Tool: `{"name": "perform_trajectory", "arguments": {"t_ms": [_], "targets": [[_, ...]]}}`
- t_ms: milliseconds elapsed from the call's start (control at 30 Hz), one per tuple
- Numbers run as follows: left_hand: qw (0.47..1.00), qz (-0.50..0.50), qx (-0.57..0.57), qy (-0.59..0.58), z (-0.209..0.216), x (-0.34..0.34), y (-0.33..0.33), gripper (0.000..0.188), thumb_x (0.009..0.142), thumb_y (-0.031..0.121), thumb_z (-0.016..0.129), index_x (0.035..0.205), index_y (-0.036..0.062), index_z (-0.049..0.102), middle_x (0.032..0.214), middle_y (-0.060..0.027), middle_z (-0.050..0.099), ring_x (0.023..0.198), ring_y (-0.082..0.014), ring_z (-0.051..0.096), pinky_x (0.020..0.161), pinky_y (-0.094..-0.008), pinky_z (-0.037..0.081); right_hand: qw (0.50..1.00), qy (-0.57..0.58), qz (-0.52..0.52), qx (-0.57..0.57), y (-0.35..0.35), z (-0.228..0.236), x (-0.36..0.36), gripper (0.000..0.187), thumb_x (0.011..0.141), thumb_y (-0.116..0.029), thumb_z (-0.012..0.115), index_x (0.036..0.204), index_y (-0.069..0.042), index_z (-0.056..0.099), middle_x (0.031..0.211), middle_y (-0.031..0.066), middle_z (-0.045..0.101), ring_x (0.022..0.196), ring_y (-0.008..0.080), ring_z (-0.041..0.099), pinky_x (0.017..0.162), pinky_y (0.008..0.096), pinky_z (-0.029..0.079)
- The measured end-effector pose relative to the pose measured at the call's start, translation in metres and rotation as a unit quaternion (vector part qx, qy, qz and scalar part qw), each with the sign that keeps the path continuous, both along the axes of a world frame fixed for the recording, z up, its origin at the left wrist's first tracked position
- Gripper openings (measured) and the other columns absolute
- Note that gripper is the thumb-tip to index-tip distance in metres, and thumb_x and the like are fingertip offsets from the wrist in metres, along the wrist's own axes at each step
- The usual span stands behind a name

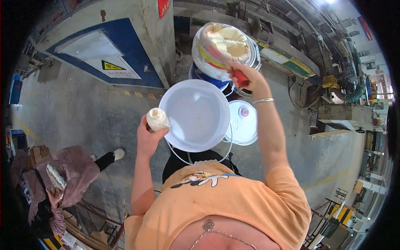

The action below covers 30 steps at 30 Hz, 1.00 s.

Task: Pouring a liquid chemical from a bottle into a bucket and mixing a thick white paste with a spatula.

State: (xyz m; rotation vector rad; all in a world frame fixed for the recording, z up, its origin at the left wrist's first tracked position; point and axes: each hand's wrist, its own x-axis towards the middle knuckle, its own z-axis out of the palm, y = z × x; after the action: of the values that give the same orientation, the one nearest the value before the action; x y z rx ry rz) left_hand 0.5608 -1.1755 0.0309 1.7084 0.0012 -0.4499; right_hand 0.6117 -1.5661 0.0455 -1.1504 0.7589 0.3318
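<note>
Left hand (148,139) clamps the off-white open-necked bottle (158,120) at the white bucket (199,143)'s nine o'clock, right hand (256,80) clamps a red handle (241,78) at two; best hold bottle mouth-up, over the rim.

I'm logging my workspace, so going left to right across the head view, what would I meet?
Co-worker's pale shoe → your left hand with a white bottle in its grip → open white bucket → white lid with a pinkish cap → green hose.
</note>
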Motion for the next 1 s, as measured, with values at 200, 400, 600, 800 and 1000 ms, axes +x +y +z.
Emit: {"name": "perform_trajectory", "arguments": {"t_ms": [200, 400, 600, 800, 1000], "targets": [[1.0, -0.008, -0.012, 0.003, 0.005, 0.0, -0.009, 0.055, 0.068, 0.005, 0.076, 0.119, 0.0025, 0.053, 0.109, -0.0068, 0.061, 0.1, -0.0177, 0.06, 0.09, -0.0323, 0.047, 0.972, 0.015, 0.141, -0.189, -0.111, 0.014, -0.013, 0.061, 0.081, -0.049, 0.071, 0.108, 0.002, 0.055, 0.072, 0.0062, 0.06, 0.049, 0.0157, 0.058, 0.041, 0.0255, 0.049], [1.0, -0.009, -0.012, 0.007, 0.006, 0.003, -0.014, 0.057, 0.068, 0.002, 0.075, 0.12, 0.0015, 0.051, 0.109, -0.0072, 0.061, 0.099, -0.018, 0.061, 0.089, -0.0313, 0.049, 0.852, -0.232, -0.47, 0.002, -0.067, -0.054, -0.052, 0.108, 0.082, -0.067, 0.057, 0.141, 0.009, 0.007, 0.137, 0.0312, 0.033, 0.118, 0.0407, 0.05, 0.093, 0.051, 0.048], [0.999, -0.025, -0.035, 0.016, 0.007, 0.001, -0.027, 0.058, 0.068, 0.001, 0.075, 0.121, 0.0009, 0.051, 0.109, -0.0073, 0.061, 0.099, -0.0178, 0.061, 0.088, -0.0311, 0.049, 0.924, -0.119, -0.363, -0.021, -0.064, -0.061, 0.002, 0.109, 0.077, -0.07, 0.061, 0.142, 0.005, 0.017, 0.133, 0.0298, 0.036, 0.123, 0.045, 0.041, 0.101, 0.0567, 0.038], [0.999, -0.002, -0.02, 0.042, 0.003, -0.002, -0.024, 0.056, 0.068, 0.003, 0.075, 0.119, 0.0017, 0.052, 0.11, -0.007, 0.06, 0.101, -0.0178, 0.059, 0.091, -0.0325, 0.045, 0.938, -0.074, -0.336, -0.049, -0.024, -0.029, 0.02, 0.095, 0.08, -0.068, 0.058, 0.144, -0.006, 0.024, 0.118, 0.0215, 0.035, 0.108, 0.0396, 0.043, 0.095, 0.0606, 0.039], [0.997, 0.02, -0.041, 0.063, -0.01, -0.001, -0.021, 0.056, 0.069, 0.002, 0.075, 0.119, 0.0017, 0.052, 0.111, -0.0071, 0.059, 0.102, -0.0182, 0.059, 0.091, -0.0324, 0.046, 0.922, -0.088, -0.363, -0.104, 0.0, -0.037, 0.044, 0.078, 0.09, -0.066, 0.042, 0.14, -0.006, 0.036, 0.123, 0.0178, 0.05, 0.115, 0.0345, 0.047, 0.09, 0.0536, 0.044]]}}
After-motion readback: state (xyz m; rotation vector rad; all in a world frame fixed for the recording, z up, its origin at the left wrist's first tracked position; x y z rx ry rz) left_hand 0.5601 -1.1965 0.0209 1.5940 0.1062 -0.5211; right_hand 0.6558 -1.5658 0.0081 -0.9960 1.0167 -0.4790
